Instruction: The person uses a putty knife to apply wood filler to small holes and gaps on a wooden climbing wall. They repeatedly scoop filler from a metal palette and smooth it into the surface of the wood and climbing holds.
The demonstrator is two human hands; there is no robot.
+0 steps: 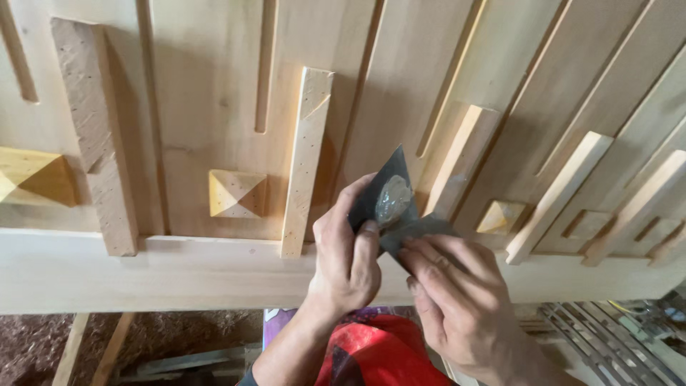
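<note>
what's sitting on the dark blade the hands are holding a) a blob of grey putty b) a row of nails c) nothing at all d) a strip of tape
a: a lump of grey putty sits on the dark scraper blade that the left hand pinches, while the right hand holds a second dark blade against it, in front of the wooden panel.

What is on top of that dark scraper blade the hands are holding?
A grey blob of putty sits on the dark scraper blade. The left hand and right hand cover its lower edges.

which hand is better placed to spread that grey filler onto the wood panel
Right. The right hand grips the lower grey blade against the putty blob; the left hand only steadies the upper blade.
</note>
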